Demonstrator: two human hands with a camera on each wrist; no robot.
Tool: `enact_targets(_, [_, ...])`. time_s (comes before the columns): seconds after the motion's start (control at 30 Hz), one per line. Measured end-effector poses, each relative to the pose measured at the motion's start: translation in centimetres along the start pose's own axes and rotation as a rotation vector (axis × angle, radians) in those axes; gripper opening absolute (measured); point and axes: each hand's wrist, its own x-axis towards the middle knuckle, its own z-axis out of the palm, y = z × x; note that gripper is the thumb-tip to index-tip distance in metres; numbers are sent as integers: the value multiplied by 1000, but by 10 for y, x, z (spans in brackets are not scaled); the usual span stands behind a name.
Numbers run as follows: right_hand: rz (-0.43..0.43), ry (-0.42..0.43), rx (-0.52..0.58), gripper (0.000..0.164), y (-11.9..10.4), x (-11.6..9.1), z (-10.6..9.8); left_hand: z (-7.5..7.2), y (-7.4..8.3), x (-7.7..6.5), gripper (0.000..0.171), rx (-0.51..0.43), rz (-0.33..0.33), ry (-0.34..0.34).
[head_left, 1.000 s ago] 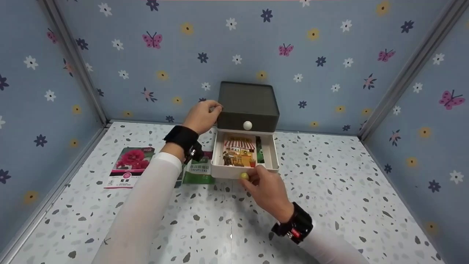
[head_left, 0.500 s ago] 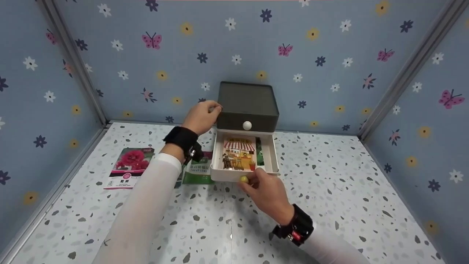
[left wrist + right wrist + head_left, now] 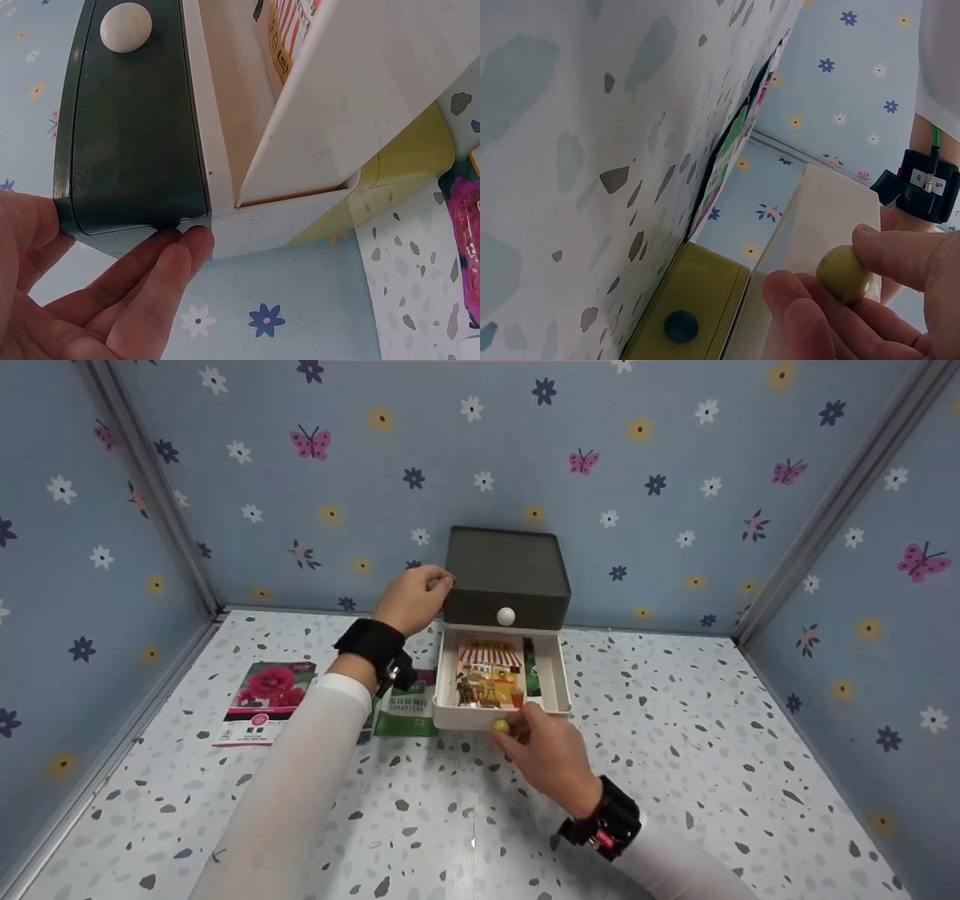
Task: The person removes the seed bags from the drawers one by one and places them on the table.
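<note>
- Presently, white drawer: middle tier, standing well out beneath the dark top tier and above the yellow tier. Looks like thin moulded plastic, probably light and fairly stiff, with smooth walls likely to slide easily; tilting or twisting could bind it.
- Yellow knob: round, centred low on the drawer's front. Probably the best hold, giving a straight line of push or pull, though its smooth surface may slip under a loose pinch.
- Right hand: nearly closed, thumb and fingers pinching the yellow knob.
- Left hand: partly open, fingers loosely bent against the side of the dark top tier near its front corner, enclosing nothing. A sensible bracing place, since the light body may otherwise shift.
- Picture packet: lying flat in the white drawer, striped awning printed on it. Probably light, flexible and easily creased; best lifted by an edge.
- Green packet: in the same drawer, partly covered by the picture packet; likely similar in handling.
- Red-flower packet: flat on the counter, left of the drawer, untouched by either hand.
</note>
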Motion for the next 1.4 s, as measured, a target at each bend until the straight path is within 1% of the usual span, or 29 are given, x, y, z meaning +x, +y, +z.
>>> enact_targets(0.1, [-23, 8, -31, 28, 1, 1, 0, 0, 0, 0, 41, 6, -2, 4])
enact_targets(0.27, [-17, -16, -55, 24, -2, 3, -5, 0, 1, -1, 40, 10, -3, 3])
enact_targets(0.4, [15, -24, -33, 19, -4, 6, -16, 2, 0, -3, 42, 43, 21, -1])
enact_targets(0.47, [33, -15, -7, 18, -4, 8, -22, 3, -1, -3, 44, 65, 37, 0])
enact_targets(0.53, [44, 0, 15, 17, -5, 12, -28, 3, -3, -5, 48, 81, 40, -2])
enact_targets(0.63, [54, 25, 35, 16, -4, 19, -36, 2, -3, -8, 56, 84, 22, 10])
enact_targets(0.7, [67, 44, 40, 15, -3, 25, -42, 0, -1, -10, 59, 75, 11, 31])
enact_targets(0.77, [82, 57, 44, 14, 0, 32, -46, -1, 1, -14, 56, 65, 16, 76])
enact_targets(0.83, [104, 65, 57, 14, 2, 40, -50, -1, 6, -20, 47, 37, 23, 117])
enact_targets(0.9, [129, 60, 65, 13, 4, 48, -52, 2, 11, -27, 37, 3, 27, 137])
enact_targets(0.93, [140, 54, 69, 12, 5, 52, -53, 4, 15, -31, 34, -13, 25, 133])
enact_targets(1.0, [173, 33, 71, 12, 7, 61, -54, 10, 21, -38, 31, -28, 11, 93])
enact_targets(1.07, [217, -5, 66, 10, 9, 69, -55, 17, 26, -43, 33, -18, -8, 27])
enact_targets(1.1, [238, -27, 60, 11, 9, 72, -55, 20, 28, -45, 34, 1, -13, -8])
enact_targets(1.2, [261, -89, 27, 12, 9, 83, -54, 30, 33, -50, 32, 73, -31, -93])
enact_targets(1.3, [256, -135, -7, 13, 10, 94, -51, 37, 35, -52, 25, 152, -32, -141])
enact_targets(1.4, [263, -173, -36, 10, 12, 103, -49, 42, 36, -53, 19, 219, -20, -166])
